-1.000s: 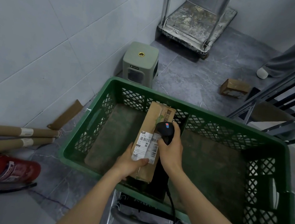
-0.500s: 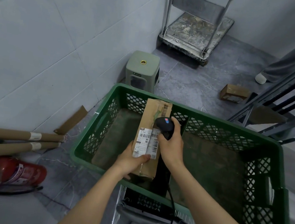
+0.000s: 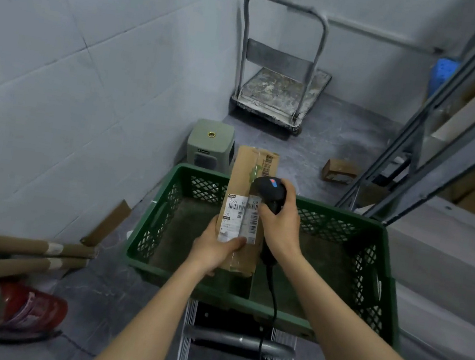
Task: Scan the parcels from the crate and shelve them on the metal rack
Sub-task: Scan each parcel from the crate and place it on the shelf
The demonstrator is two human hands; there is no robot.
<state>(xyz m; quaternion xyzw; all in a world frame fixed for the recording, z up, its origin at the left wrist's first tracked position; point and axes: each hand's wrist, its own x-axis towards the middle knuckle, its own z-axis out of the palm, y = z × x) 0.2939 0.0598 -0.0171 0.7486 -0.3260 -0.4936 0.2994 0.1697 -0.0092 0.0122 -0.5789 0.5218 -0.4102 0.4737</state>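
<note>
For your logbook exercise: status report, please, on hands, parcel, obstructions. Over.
Left hand holds parcel over green crate. Right hand grips scanner at its label. Nothing visible blocking the way to the rack, right.

We hold a long, flat, brown cardboard parcel over the green lattice-walled crate, its far end pointing away from us and its white barcode label facing up. The black corded scanner sits just right of the label. The grey metal rack stands right of the crate.
</note>
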